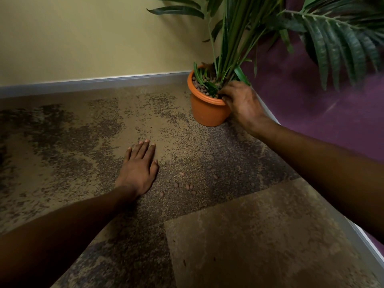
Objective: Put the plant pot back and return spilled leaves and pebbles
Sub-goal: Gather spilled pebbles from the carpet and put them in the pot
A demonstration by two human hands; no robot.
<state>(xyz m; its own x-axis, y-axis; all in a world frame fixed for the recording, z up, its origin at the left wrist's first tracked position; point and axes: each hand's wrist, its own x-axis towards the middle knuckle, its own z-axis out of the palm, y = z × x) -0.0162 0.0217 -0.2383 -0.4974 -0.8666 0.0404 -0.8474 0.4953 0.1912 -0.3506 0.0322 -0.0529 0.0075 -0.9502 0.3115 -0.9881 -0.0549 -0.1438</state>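
An orange plant pot (204,110) stands upright on the carpet in the corner, with a tall green palm plant (234,38) and brown pebbles inside it. My right hand (242,100) rests over the pot's near right rim, fingers curled down among the pebbles and leaf bases; what the fingertips hold is hidden. My left hand (139,169) lies flat, palm down, on the carpet, holding nothing. Several spilled pebbles (188,186) lie scattered on the carpet just right of my left hand.
Mottled brown carpet (83,132) covers the floor. A yellow wall (93,38) with a grey skirting strip runs behind the pot. A purple wall (322,100) closes the right side, and palm fronds hang over it.
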